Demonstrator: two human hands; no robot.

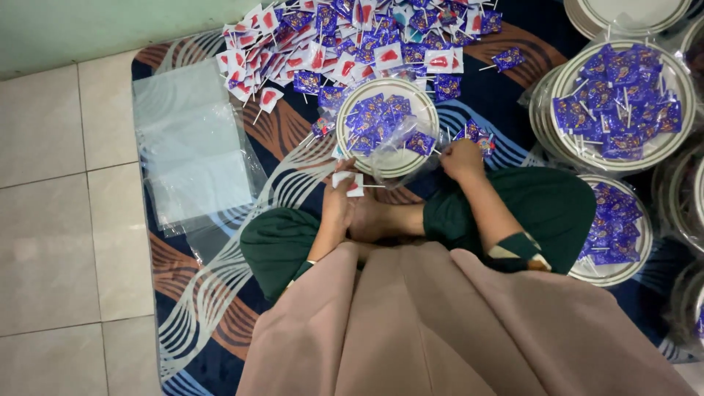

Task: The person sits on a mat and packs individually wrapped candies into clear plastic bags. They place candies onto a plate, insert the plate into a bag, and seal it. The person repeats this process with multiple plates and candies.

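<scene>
Two hands are shown at a round white plate (387, 158) of purple-wrapped lollipops (375, 119): the left hand (339, 199) is closed on a white-wrapped lollipop (347, 181), while the right hand (462, 158) is curled, pinching the plate's clear plastic bag (403, 143) open for filling.

Single head-worn view, looking steeply down, close over lap and rug (183, 308)

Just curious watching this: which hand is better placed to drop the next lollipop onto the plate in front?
Probably the left hand: its grip holds a white-wrapped lollipop beside the plate. The right hand rests at the edge of the clear bag.
</scene>
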